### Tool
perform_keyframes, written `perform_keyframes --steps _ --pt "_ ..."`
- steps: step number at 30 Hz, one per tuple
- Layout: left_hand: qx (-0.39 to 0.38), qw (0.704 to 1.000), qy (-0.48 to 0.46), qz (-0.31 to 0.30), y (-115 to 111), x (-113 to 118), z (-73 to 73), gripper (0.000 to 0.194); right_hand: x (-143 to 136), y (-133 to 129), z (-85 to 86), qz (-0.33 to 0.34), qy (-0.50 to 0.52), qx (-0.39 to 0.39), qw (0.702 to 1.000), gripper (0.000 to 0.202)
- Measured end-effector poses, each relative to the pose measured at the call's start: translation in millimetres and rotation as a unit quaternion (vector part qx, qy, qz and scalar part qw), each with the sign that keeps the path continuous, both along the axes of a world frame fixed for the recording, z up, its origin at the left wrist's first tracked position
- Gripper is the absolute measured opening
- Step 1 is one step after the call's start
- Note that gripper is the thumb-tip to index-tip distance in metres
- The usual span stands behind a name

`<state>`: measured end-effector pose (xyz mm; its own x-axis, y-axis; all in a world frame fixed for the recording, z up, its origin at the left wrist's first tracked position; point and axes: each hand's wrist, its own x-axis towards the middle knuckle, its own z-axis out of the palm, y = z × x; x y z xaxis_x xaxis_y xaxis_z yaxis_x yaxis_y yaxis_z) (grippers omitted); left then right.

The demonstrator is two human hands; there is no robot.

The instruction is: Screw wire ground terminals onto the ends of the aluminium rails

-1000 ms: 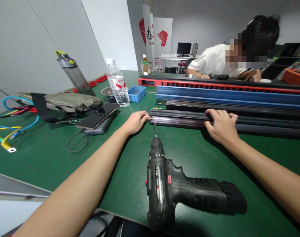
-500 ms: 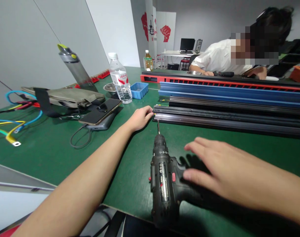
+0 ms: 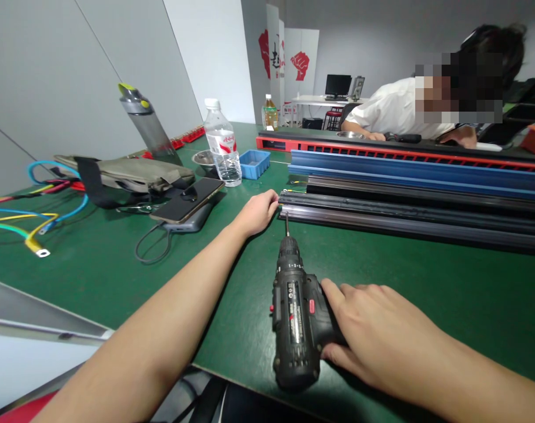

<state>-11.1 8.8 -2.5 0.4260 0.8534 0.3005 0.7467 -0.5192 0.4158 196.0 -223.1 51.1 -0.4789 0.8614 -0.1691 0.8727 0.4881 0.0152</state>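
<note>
A black cordless drill (image 3: 296,317) lies on its side on the green table, its long bit pointing away toward the ends of the dark rails. Wrapped around its handle is my right hand (image 3: 373,326), thumb on the near side. My left hand (image 3: 261,211) is closed at the left end of a black rail (image 3: 360,202), fingertips pinched there; what they hold, if anything, is hidden. Just in front of that rail runs a brown-black rail (image 3: 382,225), close to the drill bit's tip.
Behind lie a blue rail (image 3: 404,167) and a long red-and-black strip (image 3: 320,144). To the left are a water bottle (image 3: 223,147), a blue bin (image 3: 254,164), a phone (image 3: 190,200), a bag (image 3: 130,173) and cables (image 3: 33,241). A person in a white shirt (image 3: 386,106) leans over the far side.
My right hand has come down from hovering open beside the drill and closed around its handle. My left hand stays at the rail end. The view has shifted slightly.
</note>
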Motion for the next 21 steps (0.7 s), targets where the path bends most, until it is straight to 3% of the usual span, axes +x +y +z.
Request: perform_keyframes --steps 7,21 --pt "0.005 1.0 0.002 -0.003 2.0 1.2 -2.5 0.012 2.3 19.1 0.8 -0.03 0.027 -0.02 0.999 0.036" --pt "0.006 1.0 0.006 0.0 1.6 2.4 -2.2 0.012 4.3 28.4 2.5 -0.029 0.02 -0.008 0.999 0.034"
